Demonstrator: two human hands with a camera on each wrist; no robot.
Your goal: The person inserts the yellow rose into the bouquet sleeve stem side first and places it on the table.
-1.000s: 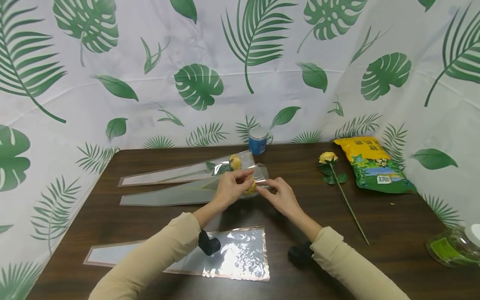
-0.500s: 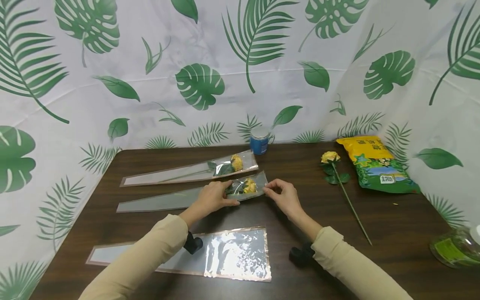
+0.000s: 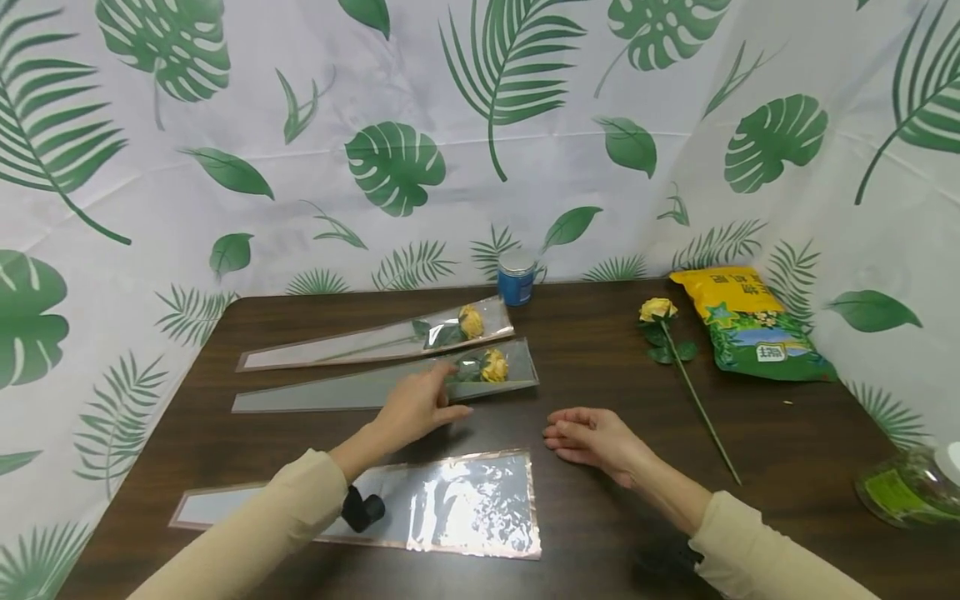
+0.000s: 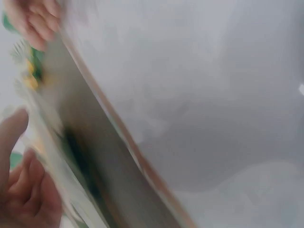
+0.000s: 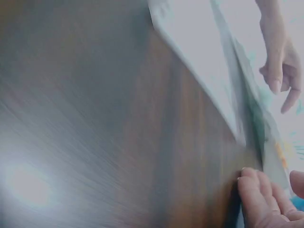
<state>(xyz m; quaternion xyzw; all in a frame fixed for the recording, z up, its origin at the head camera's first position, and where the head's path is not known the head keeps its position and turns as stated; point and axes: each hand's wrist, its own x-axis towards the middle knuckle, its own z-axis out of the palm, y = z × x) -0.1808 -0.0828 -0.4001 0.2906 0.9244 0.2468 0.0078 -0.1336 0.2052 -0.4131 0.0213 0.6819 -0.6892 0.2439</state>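
Observation:
In the head view a yellow rose lies inside a long clear tapered flower sleeve in the middle of the table. My left hand is at the sleeve's lower edge, its index finger over the plastic beside the rose's leaves and its thumb spread away. Off the sleeve's wide end, my right hand hovers with loosely bent fingers, holding nothing. The left wrist view, blurred, shows the left hand with parted thumb. Fingers of the right hand show at the right wrist view's bottom right.
Behind lies another sleeved yellow rose. A flat sleeve lies in front, partly under the left forearm. A loose yellow rose, a yellow-green bag, a blue tin and a glass jar stand around.
Both hands have left the rose's head. The left hand moved left and down along the sleeve; the right let go of the sleeve's end and drew back toward the body.

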